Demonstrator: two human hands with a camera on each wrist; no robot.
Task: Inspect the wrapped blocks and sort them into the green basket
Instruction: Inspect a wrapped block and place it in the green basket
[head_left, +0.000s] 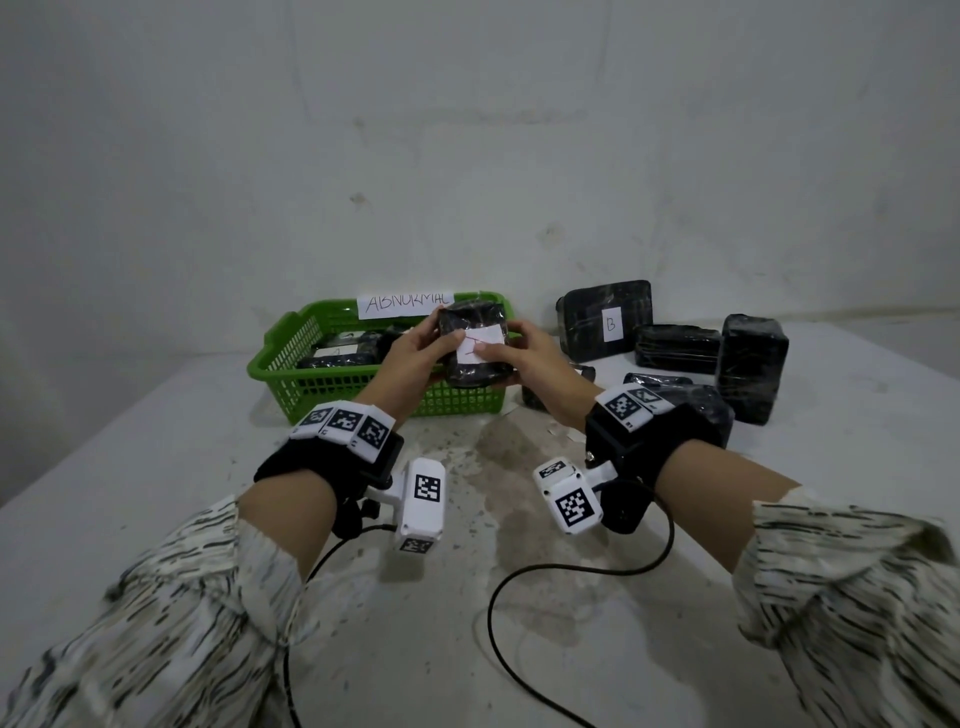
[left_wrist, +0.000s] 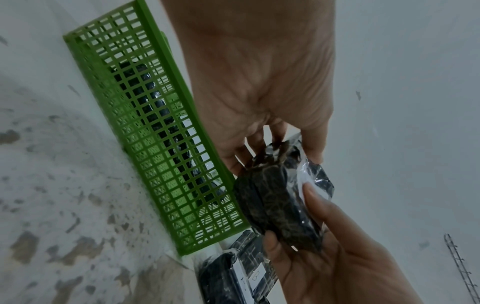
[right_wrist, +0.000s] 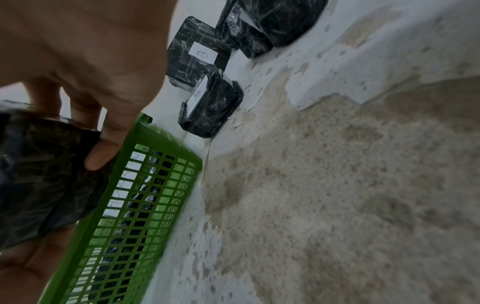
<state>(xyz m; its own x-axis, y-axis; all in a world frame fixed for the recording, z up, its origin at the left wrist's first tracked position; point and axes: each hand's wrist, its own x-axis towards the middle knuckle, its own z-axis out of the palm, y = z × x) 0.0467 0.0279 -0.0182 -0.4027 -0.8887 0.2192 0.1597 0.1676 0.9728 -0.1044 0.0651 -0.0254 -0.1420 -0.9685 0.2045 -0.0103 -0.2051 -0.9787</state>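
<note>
I hold a black wrapped block (head_left: 480, 370) with a white paper label up over the right end of the green basket (head_left: 311, 384). My left hand (head_left: 439, 338) grips its left side, thumb on the front and fingers behind. My right hand (head_left: 511, 348) grips its right side, with the thumb pressing on the label. In the left wrist view the block (left_wrist: 272, 197) sits between both hands beside the basket's mesh wall (left_wrist: 161, 133). The right wrist view shows the block (right_wrist: 39, 174) in front of the basket (right_wrist: 145, 195). Several wrapped blocks (head_left: 343, 348) lie inside the basket.
A paper sign reading ABNORMAL (head_left: 405, 304) stands on the basket's far rim. Several more wrapped blocks lie to the right by the wall, one marked B (head_left: 605, 319), another upright (head_left: 750, 369). A black cable (head_left: 519, 582) loops on the stained white table near me.
</note>
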